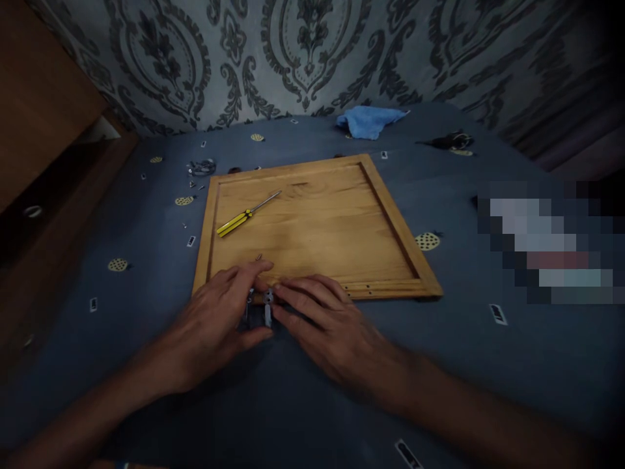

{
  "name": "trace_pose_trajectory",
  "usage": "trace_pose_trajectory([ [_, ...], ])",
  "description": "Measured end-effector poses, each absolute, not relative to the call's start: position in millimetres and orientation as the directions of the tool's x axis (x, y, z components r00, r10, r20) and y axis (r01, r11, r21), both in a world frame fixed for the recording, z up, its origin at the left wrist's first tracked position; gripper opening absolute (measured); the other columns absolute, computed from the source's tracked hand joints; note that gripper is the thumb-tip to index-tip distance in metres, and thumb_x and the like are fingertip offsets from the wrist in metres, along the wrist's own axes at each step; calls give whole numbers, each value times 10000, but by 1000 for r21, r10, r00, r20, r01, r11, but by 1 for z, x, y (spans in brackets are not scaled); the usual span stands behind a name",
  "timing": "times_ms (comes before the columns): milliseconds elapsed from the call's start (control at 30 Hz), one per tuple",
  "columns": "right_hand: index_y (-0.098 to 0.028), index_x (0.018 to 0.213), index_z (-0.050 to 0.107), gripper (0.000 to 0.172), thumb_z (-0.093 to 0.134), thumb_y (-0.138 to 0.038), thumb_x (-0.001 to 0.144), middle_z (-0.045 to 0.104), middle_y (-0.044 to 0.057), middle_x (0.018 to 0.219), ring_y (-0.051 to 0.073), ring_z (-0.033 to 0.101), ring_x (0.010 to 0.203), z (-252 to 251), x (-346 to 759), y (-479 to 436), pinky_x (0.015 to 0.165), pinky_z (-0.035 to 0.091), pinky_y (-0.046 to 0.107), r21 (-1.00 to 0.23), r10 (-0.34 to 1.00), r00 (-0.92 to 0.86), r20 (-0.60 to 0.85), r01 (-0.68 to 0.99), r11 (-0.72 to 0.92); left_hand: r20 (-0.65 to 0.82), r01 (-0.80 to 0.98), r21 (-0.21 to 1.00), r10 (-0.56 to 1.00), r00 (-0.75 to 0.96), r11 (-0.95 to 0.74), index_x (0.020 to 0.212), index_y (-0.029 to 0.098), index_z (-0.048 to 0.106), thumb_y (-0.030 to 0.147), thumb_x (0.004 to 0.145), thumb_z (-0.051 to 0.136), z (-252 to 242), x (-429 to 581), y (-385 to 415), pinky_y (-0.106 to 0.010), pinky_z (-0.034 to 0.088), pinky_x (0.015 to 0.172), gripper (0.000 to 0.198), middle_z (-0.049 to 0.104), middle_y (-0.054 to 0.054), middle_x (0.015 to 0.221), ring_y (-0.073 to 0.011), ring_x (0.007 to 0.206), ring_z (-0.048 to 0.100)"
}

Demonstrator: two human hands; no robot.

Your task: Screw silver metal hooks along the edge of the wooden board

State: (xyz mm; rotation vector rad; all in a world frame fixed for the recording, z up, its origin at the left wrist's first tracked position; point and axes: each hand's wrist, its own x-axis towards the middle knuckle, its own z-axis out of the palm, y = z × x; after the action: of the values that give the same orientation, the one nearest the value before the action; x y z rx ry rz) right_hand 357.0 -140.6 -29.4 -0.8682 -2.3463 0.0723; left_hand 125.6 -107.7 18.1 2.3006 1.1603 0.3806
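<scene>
A framed wooden panel [312,228], like a cabinet door, lies flat on the blue patterned cloth. At its near edge sits a small metal hinge [268,307], partly covered by my fingers. My left hand [219,309] curves round the hinge from the left, fingers over the panel edge and thumb below. From the other side my right hand [325,316] holds the hinge with its fingertips, its fingers lying along the frame. A screwdriver [249,213] with a yellow and black handle rests on the panel. One small screw [258,257] shows just beyond my left fingers.
Small metal pieces [201,168] and loose screws [193,185] lie left of the panel. A blue rag [370,122] and a dark object [452,141] are at the back. Wooden furniture [43,104] borders the left. Part of the right side is pixelated.
</scene>
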Motion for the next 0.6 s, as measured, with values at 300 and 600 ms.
trace_pose_trajectory([
  [300,-134,1201,706,255,512,-134,1036,725,131,1296,272,590,1251,-32,358,-141,1081,475,508,-221,587,-597,546,573,789,5,647,603,814,581,-466,1471,375,368,178,818,792,20,125,-108,-506,564,1029,804,686,-35,1250,-275,1203,664],
  [600,-168,1207,709,257,509,-168,1044,718,132,1292,278,577,1247,-30,357,-141,1073,475,523,-218,595,-609,524,580,785,-39,664,611,821,570,-432,1469,358,393,224,824,792,20,125,-107,-486,553,1043,769,689,-42,1252,-282,1216,662],
])
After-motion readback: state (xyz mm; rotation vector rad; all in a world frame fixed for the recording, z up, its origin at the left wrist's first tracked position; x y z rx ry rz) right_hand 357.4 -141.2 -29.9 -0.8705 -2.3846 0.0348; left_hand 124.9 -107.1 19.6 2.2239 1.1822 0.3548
